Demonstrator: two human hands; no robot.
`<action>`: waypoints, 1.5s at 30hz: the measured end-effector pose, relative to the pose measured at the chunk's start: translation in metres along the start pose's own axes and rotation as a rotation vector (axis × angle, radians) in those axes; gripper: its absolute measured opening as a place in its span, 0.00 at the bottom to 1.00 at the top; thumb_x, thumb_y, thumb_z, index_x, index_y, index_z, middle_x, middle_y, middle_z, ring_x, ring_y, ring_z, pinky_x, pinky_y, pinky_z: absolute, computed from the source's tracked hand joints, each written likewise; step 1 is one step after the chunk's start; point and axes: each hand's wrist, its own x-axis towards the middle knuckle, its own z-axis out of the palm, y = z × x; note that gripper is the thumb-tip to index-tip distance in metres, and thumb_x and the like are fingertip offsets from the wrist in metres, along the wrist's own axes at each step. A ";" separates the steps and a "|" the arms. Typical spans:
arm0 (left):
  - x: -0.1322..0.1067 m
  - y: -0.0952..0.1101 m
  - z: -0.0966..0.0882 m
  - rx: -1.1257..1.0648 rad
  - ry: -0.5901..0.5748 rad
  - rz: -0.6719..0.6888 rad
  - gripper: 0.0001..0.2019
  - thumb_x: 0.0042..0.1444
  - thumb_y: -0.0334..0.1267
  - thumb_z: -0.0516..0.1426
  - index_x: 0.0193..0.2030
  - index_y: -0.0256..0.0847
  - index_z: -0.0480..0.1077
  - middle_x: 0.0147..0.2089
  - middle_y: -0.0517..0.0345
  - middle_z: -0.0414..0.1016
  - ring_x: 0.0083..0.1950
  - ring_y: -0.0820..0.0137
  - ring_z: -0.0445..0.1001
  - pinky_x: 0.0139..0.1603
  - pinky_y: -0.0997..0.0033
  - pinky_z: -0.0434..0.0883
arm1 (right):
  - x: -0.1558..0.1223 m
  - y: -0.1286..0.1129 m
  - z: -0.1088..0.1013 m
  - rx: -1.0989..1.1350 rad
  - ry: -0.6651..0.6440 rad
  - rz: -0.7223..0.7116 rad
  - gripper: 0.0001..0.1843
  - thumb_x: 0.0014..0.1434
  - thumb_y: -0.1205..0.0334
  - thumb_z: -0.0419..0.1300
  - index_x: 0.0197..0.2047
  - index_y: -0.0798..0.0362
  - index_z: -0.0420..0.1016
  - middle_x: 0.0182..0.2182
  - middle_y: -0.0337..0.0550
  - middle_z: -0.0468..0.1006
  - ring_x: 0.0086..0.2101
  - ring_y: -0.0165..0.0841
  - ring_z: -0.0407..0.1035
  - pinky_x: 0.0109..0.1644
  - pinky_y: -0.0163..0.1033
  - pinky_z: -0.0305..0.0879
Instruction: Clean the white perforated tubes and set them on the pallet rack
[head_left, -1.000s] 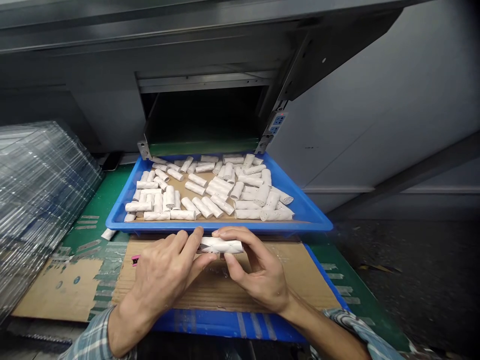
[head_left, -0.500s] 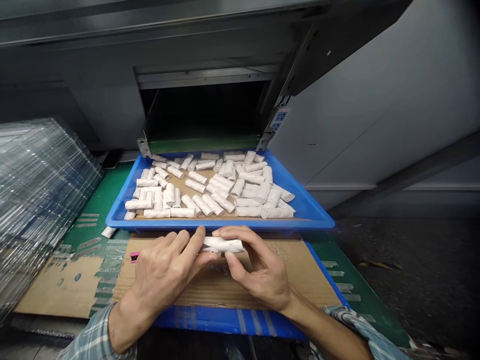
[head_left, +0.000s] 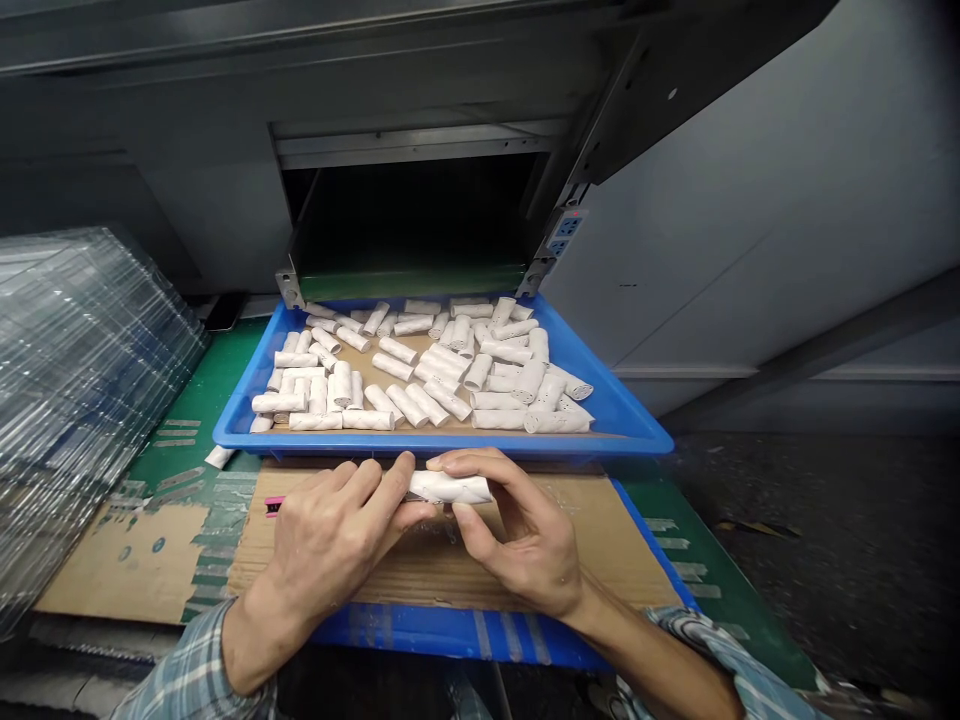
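Between my two hands lies a white paper-wrapped roll point(head_left: 450, 488), held level above the brown board. My left hand point(head_left: 337, 530) is closed around its left end, fingers curled over it; that end is hidden. My right hand point(head_left: 517, 535) pinches the right part, with the thumb below and the index finger along the top. Just beyond my hands stands a blue tray point(head_left: 450, 446), holding many similar white rolls point(head_left: 427, 385) in loose heaps. A small pink item point(head_left: 274, 505) shows partly behind my left hand.
The cardboard-topped board point(head_left: 600, 560) lies on a green table point(head_left: 727, 620). Clear plastic trays point(head_left: 82, 390) are stacked at left. One roll point(head_left: 219, 457) lies outside the blue tray. A conveyor opening point(head_left: 412, 230) faces the tray; a power socket point(head_left: 566, 232) hangs on its right.
The whole view has shifted very slightly. Both hands keep the same hold on the roll, which seems turned a little; the rolls in the tray look unchanged.
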 end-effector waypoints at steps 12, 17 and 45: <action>-0.009 0.001 0.027 -0.922 0.031 -0.443 0.12 0.71 0.45 0.61 0.54 0.41 0.77 0.50 0.51 0.85 0.46 0.66 0.84 0.43 0.73 0.79 | 0.005 -0.003 0.002 0.223 0.001 0.117 0.13 0.74 0.59 0.62 0.60 0.43 0.77 0.59 0.50 0.80 0.59 0.43 0.76 0.55 0.45 0.82; -0.011 -0.002 0.039 -1.007 0.101 -0.477 0.14 0.70 0.47 0.62 0.55 0.42 0.77 0.47 0.50 0.85 0.37 0.68 0.82 0.33 0.74 0.76 | 0.003 0.002 0.003 0.240 0.030 0.190 0.21 0.73 0.59 0.64 0.67 0.40 0.72 0.56 0.46 0.84 0.56 0.39 0.80 0.61 0.44 0.79; -0.023 -0.013 0.048 -1.056 0.090 -0.509 0.19 0.71 0.53 0.60 0.56 0.41 0.77 0.37 0.55 0.77 0.28 0.73 0.66 0.28 0.73 0.68 | 0.000 0.010 0.006 0.170 0.015 0.149 0.27 0.70 0.63 0.67 0.69 0.40 0.71 0.63 0.48 0.78 0.59 0.40 0.77 0.67 0.47 0.75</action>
